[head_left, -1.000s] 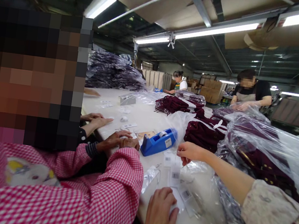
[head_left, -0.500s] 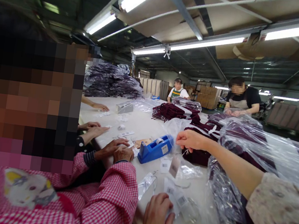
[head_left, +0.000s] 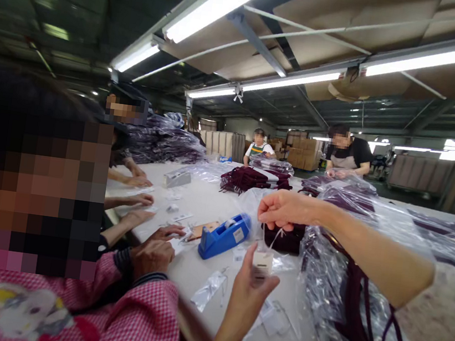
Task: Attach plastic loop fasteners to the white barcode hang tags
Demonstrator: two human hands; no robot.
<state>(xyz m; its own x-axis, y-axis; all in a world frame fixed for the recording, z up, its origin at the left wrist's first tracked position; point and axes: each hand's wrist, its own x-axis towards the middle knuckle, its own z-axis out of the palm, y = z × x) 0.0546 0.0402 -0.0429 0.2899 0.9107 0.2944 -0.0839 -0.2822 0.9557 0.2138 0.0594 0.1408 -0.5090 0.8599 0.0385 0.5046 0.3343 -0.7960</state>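
My right hand (head_left: pixel 279 210) pinches the thin white string of a hang tag (head_left: pixel 263 262), which dangles below my fingers. Just under it, my left hand (head_left: pixel 248 293) is raised with thumb and fingers apart, close to the tag; whether they touch is unclear. Several more tags in clear plastic (head_left: pixel 274 317) lie on the white table (head_left: pixel 197 270) below. A blue tape dispenser (head_left: pixel 222 240) stands to the left of my right hand. Behind that hand is a folded maroon garment (head_left: pixel 288 239), partly hidden.
Plastic-covered maroon garments (head_left: pixel 363 289) fill the right side. A co-worker in a pink checked sleeve (head_left: pixel 151 306) sits close on my left, hands on the table. Another maroon stack (head_left: pixel 255 181) and a small grey dispenser (head_left: pixel 177 178) stand farther back. Other people work around the table.
My left hand has risen from the table and opened beside the hanging tag. My right hand still holds the string. The view has shifted slightly to the right.
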